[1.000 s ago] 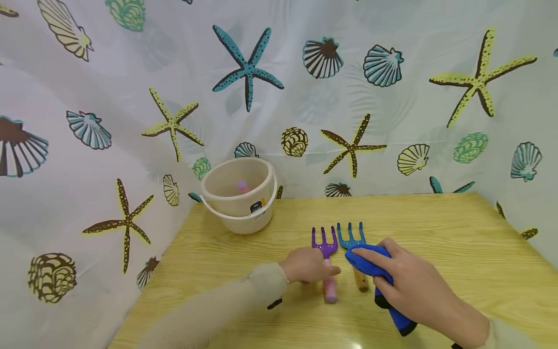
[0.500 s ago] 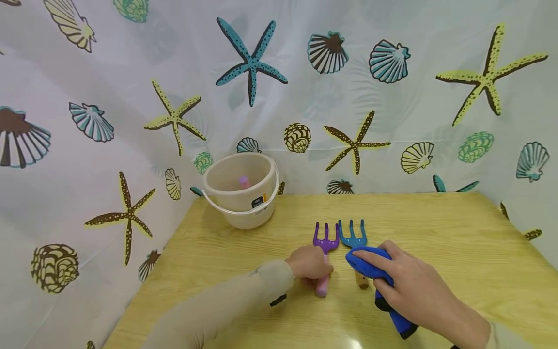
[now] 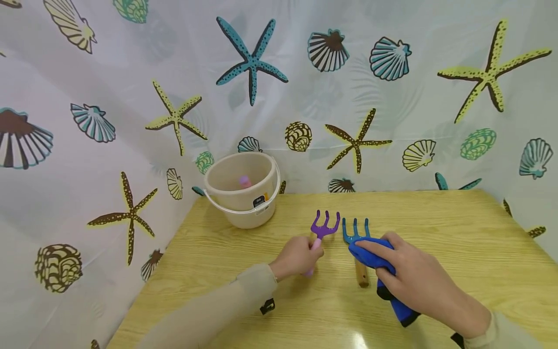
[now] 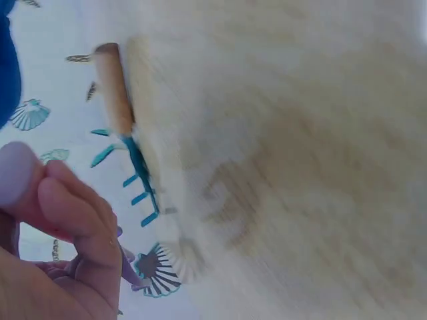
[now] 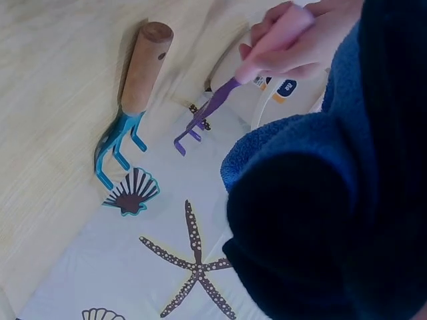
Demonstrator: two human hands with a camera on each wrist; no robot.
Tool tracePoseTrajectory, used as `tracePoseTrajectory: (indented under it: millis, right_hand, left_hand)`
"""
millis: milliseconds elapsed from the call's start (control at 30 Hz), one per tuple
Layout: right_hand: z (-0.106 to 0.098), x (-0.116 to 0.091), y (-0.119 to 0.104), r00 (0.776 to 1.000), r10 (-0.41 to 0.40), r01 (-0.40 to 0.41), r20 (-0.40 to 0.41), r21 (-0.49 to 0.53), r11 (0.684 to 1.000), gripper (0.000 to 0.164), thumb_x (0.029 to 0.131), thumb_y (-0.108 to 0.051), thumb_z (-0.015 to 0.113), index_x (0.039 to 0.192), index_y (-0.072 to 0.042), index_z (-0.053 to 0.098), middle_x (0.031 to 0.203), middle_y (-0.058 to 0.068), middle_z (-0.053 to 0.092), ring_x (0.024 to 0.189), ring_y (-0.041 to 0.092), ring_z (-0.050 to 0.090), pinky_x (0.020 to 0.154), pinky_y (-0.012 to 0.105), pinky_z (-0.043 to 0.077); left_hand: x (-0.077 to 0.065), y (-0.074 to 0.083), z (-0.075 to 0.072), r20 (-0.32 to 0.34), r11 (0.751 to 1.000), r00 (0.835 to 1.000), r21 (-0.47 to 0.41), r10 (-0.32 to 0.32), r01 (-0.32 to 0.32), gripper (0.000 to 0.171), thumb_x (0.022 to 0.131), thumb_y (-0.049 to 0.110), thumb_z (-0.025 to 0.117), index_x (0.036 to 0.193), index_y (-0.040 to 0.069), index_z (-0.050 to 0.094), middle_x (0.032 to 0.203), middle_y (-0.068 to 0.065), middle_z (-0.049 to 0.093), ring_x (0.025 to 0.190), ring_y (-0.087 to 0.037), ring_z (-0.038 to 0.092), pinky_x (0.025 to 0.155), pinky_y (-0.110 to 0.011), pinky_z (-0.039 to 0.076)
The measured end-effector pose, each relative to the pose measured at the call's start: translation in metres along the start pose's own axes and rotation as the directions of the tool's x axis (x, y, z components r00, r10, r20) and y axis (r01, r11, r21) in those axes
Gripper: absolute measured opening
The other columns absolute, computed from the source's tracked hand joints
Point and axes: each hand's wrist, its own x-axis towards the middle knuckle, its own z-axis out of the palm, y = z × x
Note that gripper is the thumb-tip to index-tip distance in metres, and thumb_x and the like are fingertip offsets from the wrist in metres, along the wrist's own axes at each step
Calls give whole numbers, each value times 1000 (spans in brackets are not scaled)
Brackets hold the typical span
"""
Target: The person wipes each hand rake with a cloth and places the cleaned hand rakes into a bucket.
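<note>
My left hand (image 3: 296, 257) grips the pink handle of a purple three-tined hand fork (image 3: 323, 230). In the right wrist view the purple fork (image 5: 220, 98) is held at a slant, raised off the table. My right hand (image 3: 420, 278) holds a bunched blue cloth (image 3: 370, 253) with black edges; its terry surface fills much of the right wrist view. Under and beyond the cloth, a blue hand fork (image 3: 362, 274) with a wooden handle lies on the table, its middle partly covered from the head view. The left wrist view shows the wooden handle (image 4: 115, 90) whole.
At the back left of the wooden table (image 3: 427, 213) stands a beige bucket (image 3: 240, 203) with a white handle. A pink-and-purple handle end (image 3: 245, 182) shows inside it. A curtain (image 3: 296, 97) printed with shells and starfish surrounds the back and sides.
My left hand has taken hold of the purple fork's handle and lifted it from the table, tilting it and drawing it left. My right hand with the cloth has barely moved.
</note>
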Motion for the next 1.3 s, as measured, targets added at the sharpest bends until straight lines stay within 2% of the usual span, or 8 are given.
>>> tracePoseTrajectory:
  millis: [167,333,467,567,700,933,1100,1300]
  right_hand:
    - [4,12,2,1000,-6,6,10,-10,1000,50,82,-16,66,131,-26,57,110,14,55,67,17,52,44,25,39]
    - [10,27,0,999,-9,11,38,-53,999,50,83,-18,67,131,-27,57,119,22,54,78,26,59,45,31,46]
    - [17,35,-9,998,-51,54,39,-75,996,48,82,-18,67,129,-28,59,121,27,54,90,34,60,45,36,51]
    - [22,41,-17,997,-77,81,31,-113,990,47,82,-18,67,126,-29,61,118,25,56,89,33,60,44,37,53]
    - [29,49,-24,995,-98,102,31,-170,980,46,80,-16,69,124,-28,64,114,24,58,88,34,60,47,41,56]
    - [36,51,-33,990,-116,131,74,-247,960,45,79,-18,71,122,-29,65,121,24,56,89,36,60,34,30,48]
    - [36,51,-26,994,-95,110,62,-314,943,43,76,-17,74,117,-26,69,122,26,56,91,43,59,36,35,51]
    - [36,47,-15,997,-62,74,47,-342,937,50,72,-16,76,121,-22,66,122,29,54,92,45,56,39,40,54]
  left_hand:
    - [-20,0,-3,7,975,1000,-221,-10,11,26,92,32,60,96,6,63,63,-3,60,51,-13,55,43,-24,46]
    - [-42,4,0,51,920,999,-392,12,8,31,96,30,53,96,0,60,56,-2,56,43,-11,46,34,-22,33]
    - [-56,9,4,34,879,999,-476,19,-1,25,94,23,55,103,-1,58,59,-5,58,45,-11,48,35,-20,36]
    - [-64,14,6,19,855,1000,-518,15,-2,30,93,21,56,111,-3,57,62,-7,59,47,-12,50,38,-21,40]
    - [-72,21,8,20,825,1000,-565,-4,15,31,93,22,56,112,-2,55,63,-5,59,50,-12,51,40,-22,40]
    - [-82,28,15,19,808,1000,-589,5,7,26,94,21,55,110,0,52,63,-4,59,50,-12,51,41,-22,40]
    - [-86,31,22,-15,799,1000,-601,3,-11,20,95,20,54,104,2,55,61,-1,56,48,-11,49,39,-22,39]
    - [-93,32,29,-51,771,999,-636,-2,-31,19,95,19,52,98,1,56,59,-1,53,47,-11,47,38,-22,38]
